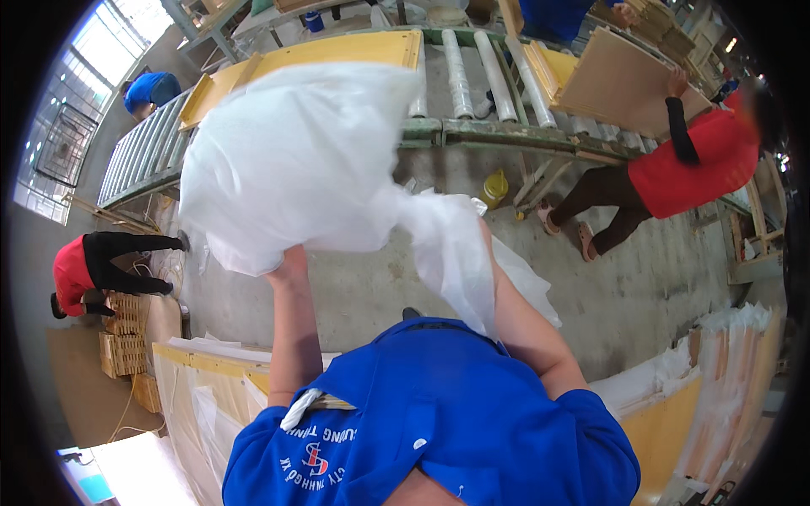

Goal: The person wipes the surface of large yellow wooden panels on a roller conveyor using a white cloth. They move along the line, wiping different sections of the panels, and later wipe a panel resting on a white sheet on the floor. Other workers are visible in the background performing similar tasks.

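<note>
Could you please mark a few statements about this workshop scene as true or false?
1. Both hands hold a white sheet up in front of the person. True; the left hand grips its lower edge, the right hand is hidden in the sheet.
2. The sheet is black. False; it is white and thin.
3. A roller conveyor runs across the far side. True.
4. The conveyor carries metal pipes. False; yellow panels lie on it.
5. A person in a red top leans at the conveyor on the right. True.
</note>
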A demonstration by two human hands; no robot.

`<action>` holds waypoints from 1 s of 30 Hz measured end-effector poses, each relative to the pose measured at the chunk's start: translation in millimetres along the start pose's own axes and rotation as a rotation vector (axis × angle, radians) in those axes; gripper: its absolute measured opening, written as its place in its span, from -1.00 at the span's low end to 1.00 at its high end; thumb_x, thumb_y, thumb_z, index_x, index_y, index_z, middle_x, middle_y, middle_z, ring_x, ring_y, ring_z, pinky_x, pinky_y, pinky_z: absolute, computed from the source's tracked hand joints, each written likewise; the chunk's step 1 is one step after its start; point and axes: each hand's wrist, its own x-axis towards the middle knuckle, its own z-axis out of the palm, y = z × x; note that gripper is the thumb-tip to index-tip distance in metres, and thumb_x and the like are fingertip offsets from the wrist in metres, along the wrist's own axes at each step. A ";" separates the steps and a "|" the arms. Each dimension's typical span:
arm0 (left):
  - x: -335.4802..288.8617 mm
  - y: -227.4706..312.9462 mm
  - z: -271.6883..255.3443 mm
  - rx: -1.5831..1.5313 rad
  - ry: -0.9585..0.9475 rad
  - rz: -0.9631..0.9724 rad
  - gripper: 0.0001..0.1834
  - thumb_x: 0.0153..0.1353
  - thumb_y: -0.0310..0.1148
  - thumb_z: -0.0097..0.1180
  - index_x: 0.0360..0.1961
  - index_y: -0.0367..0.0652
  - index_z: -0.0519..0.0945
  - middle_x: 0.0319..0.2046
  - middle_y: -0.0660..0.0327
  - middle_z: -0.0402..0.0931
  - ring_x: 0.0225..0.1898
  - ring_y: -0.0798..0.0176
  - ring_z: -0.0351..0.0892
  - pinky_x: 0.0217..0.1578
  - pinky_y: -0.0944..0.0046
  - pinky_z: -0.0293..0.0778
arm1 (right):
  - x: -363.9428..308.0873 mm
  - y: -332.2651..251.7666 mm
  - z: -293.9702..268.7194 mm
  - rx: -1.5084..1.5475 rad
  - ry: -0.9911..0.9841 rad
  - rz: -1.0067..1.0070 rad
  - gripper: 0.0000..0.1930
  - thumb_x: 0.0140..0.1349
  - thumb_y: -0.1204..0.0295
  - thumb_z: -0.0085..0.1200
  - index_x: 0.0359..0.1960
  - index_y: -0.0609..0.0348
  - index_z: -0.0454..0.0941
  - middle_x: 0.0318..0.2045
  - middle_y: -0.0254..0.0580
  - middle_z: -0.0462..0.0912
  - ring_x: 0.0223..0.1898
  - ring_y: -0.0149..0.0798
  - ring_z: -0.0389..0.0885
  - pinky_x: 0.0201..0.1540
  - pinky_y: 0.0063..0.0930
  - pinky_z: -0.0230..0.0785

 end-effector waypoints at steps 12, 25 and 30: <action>6.2 -49.5 -76.6 0.894 0.320 0.442 -0.32 0.21 -0.19 -0.03 0.27 -0.18 0.01 0.21 0.06 0.10 0.22 0.11 0.14 0.19 0.07 0.12 | 30.4 54.1 -45.6 -0.799 0.130 0.321 -0.81 0.24 0.39 0.00 -0.20 0.23 0.48 -0.34 -0.38 0.56 -0.33 -0.50 0.50 -0.33 -0.55 0.40; 32.4 -70.5 -18.1 1.471 0.310 0.677 -0.21 -0.10 -0.50 0.23 0.19 -0.25 0.14 0.13 -0.14 0.13 0.20 -0.13 0.12 0.16 0.04 0.13 | 33.9 -69.7 -73.9 -1.394 -0.330 0.200 -0.56 0.03 0.19 0.20 -0.21 0.20 0.30 -0.34 -0.25 0.43 -0.28 -0.35 0.39 -0.18 -0.43 0.29; 64.5 -56.6 -0.9 1.855 -0.047 0.022 -0.34 -0.13 -0.56 0.14 0.10 -0.26 0.28 0.07 -0.29 0.15 0.10 -0.31 0.22 0.10 0.04 0.21 | 43.6 -136.9 -83.5 -1.875 -0.407 0.205 -0.55 -0.14 0.34 0.22 -0.22 0.25 0.35 -0.34 -0.01 0.45 -0.25 -0.09 0.48 -0.14 -0.32 0.32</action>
